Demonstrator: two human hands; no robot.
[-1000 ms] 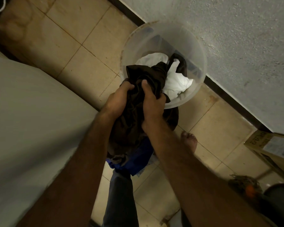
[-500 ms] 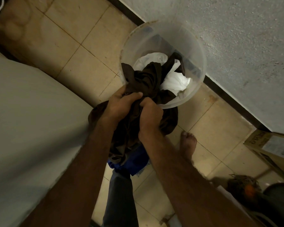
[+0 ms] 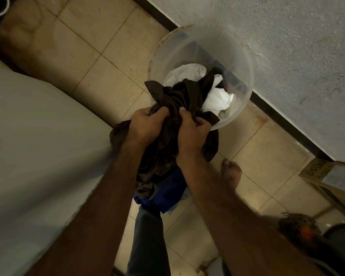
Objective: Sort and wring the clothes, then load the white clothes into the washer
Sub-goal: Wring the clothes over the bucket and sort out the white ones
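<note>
Bunching dark brown garment (image 3: pixel 179 100) between both hands, just over near rim of clear bucket (image 3: pixel 237 54). Left hand (image 3: pixel 145 128) curled tight into cloth; right hand (image 3: pixel 191 134) grips same cloth just beside it. Garment's upper end drapes into bucket, lower end hangs below wrists. White clothes (image 3: pixel 215 100) lie inside bucket, partly under brown cloth. Blue cloth (image 3: pixel 167 192) hangs beneath garment. Bucket stands on tiled floor (image 3: pixel 100 48) at wall edge. Bare foot (image 3: pixel 232 172) on floor nearby; cardboard box (image 3: pixel 331 176) at floor's right edge.

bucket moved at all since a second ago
No, the bucket sits in the same spot against the wall's dark baseboard.
</note>
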